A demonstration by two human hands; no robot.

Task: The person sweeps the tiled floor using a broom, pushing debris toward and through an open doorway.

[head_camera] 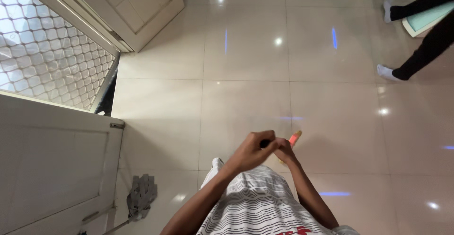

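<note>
Orange-and-yellow stick [294, 139] juts up and to the right from between both hands, above the glossy tiled floor [246, 93]. Left hand [253, 150] is curled closed around a dark part of it, just left of the right hand [285, 150], which is also closed on it below the coloured tip. Far left, a grey mop head [141, 196] lies by the white door [52, 164].

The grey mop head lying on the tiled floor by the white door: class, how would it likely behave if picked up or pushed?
The grey mop head lies crumpled in loose strands, so it would probably hang floppy when lifted. On the glossy tiled floor it would likely slide easily, not roll. It looks like soft cloth, so hardly fragile; whether it is wet and heavy cannot be told.
</note>
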